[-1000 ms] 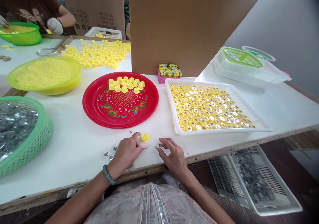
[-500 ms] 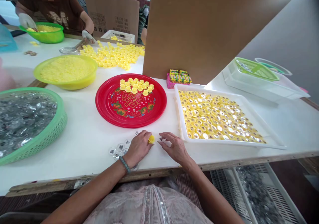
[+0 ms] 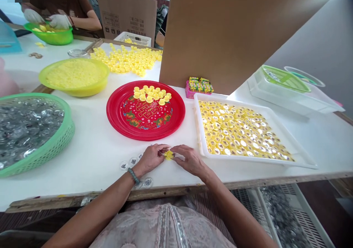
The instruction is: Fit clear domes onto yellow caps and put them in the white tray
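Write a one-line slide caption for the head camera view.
Left hand and right hand hold a small yellow cap between them, beside a white tray of yellow caps.

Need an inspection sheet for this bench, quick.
surface: white work table with wooden edge
job's things: yellow plastic cap between the hands; clear discs beside left hand; red plate holding yellow caps; white tray of yellow caps with shiny inserts
clutter: green basket of clear discs; yellow basin of yellow pieces; pink box of packets
hands: left hand and right hand both pinch the cap
cables: nothing seen
surroundings: cardboard partition; gloved co-worker far left
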Motion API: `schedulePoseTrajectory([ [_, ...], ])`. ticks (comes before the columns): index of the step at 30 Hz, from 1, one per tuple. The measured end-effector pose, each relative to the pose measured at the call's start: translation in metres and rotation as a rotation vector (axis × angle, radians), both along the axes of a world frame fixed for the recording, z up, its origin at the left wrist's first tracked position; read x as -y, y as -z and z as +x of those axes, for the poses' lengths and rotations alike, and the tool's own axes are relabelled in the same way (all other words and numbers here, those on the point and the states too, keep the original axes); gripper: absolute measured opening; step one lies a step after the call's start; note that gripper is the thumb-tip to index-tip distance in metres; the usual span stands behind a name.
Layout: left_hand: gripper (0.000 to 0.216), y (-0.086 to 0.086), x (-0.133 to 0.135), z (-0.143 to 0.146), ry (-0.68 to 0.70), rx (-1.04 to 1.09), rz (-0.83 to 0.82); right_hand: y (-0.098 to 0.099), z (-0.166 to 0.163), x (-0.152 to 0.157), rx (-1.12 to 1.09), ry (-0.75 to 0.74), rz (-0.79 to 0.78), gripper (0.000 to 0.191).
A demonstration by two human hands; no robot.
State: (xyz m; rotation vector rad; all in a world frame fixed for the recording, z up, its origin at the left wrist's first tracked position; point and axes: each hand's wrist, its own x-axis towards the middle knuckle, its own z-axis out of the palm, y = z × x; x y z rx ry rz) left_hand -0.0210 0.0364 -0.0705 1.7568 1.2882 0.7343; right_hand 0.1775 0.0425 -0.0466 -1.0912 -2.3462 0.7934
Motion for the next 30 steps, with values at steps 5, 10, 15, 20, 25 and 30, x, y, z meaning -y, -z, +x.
schedulePoseTrajectory([
  [5, 0.037, 0.007, -0.003, 0.001, -0.002, 0.191, -0.105, 0.002, -0.002, -0.013, 0.076, -0.120, 0.020, 0.034],
  [10, 0.030, 0.007, -0.004, 0.003, -0.017, 0.261, -0.134, -0.002, -0.001, -0.014, 0.140, -0.139, 0.047, 0.032],
  [15, 0.028, 0.005, -0.006, 0.007, -0.027, 0.273, -0.169, -0.002, -0.002, -0.011, 0.168, -0.143, 0.084, 0.027],
  [20, 0.025, 0.004, -0.005, 0.009, -0.060, 0.267, -0.197, 0.000, -0.006, -0.010, 0.244, -0.130, 0.113, 0.022],
  [25, 0.030, 0.002, 0.000, 0.008, -0.047, 0.358, -0.285, -0.002, -0.012, -0.007, 0.293, -0.049, 0.100, 0.017],
  [30, 0.028, 0.004, -0.001, 0.011, -0.115, 0.334, -0.340, 0.001, -0.016, -0.003, 0.124, 0.017, -0.046, 0.017],
])
